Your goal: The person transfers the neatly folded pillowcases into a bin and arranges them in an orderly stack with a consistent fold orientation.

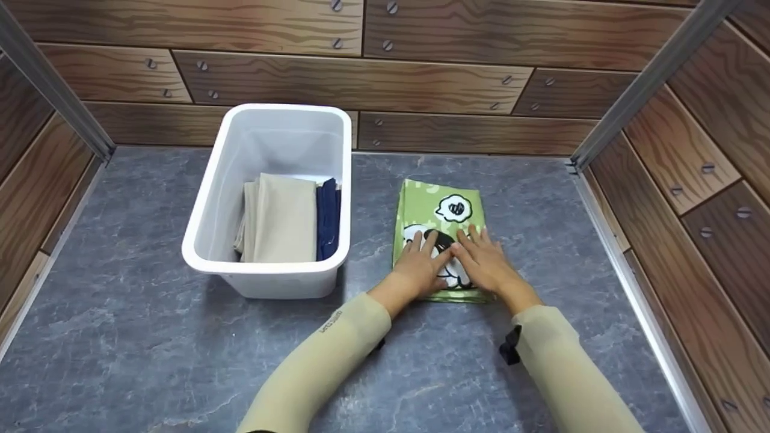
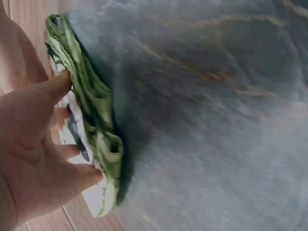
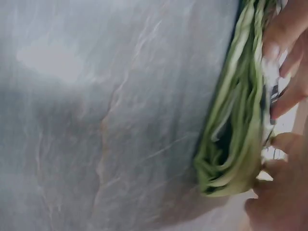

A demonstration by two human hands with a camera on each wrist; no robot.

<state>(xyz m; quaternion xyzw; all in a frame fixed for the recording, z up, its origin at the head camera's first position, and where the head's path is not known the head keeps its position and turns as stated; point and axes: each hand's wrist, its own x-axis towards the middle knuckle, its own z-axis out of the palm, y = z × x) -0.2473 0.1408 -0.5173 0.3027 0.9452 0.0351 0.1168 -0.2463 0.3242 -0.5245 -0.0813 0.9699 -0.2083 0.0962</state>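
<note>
A green folded cloth [image 1: 415,201] with a black-and-white cartoon print lies flat on the grey marbled surface. Both hands rest on top of it with fingers spread. My left hand [image 1: 418,267] covers its left middle part, and my right hand [image 1: 487,261] lies on the right side, thumbs and forefingers close together. In the left wrist view, the left fingertips [image 2: 89,175] press on the cloth's upper face, beside its stacked layers [image 2: 103,120]. From the right wrist, the thick folded edge [image 3: 236,159] shows several layers, with the right hand [image 3: 284,183] over it.
Left of the cloth stands a white plastic bin [image 1: 264,279]. Inside it are folded beige cloths [image 1: 286,219] and a navy cloth [image 1: 326,219], standing on edge. Wood-print panels [image 1: 445,90] wall the surface [image 1: 150,361] at the back and both sides.
</note>
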